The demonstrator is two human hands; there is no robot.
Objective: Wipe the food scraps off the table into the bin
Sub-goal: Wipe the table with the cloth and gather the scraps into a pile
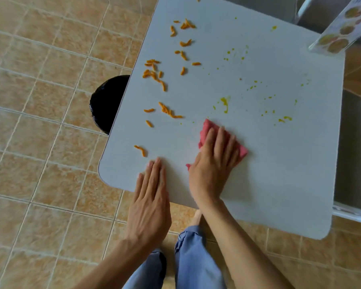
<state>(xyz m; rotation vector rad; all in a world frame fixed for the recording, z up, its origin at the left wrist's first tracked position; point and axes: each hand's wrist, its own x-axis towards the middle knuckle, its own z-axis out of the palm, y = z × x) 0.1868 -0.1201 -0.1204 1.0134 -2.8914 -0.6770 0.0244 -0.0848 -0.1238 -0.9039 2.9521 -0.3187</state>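
1. A tan tiled floor [40, 142] with pale grout lines fills the left side and bottom of the frame.
2. A clear upright menu stand [340, 28] printed with pictures of dishes leans at the upper right corner.
3. Blue trouser legs [193, 259] show at the bottom centre.
4. A bare foot [196, 219] shows just above the trouser legs.
5. Grey seats with white frames [354, 147] line the right edge.

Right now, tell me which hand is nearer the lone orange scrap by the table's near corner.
Left. The left hand lies flat on the table, its fingertips just below and right of the orange scrap. The right hand presses the pink cloth further right.
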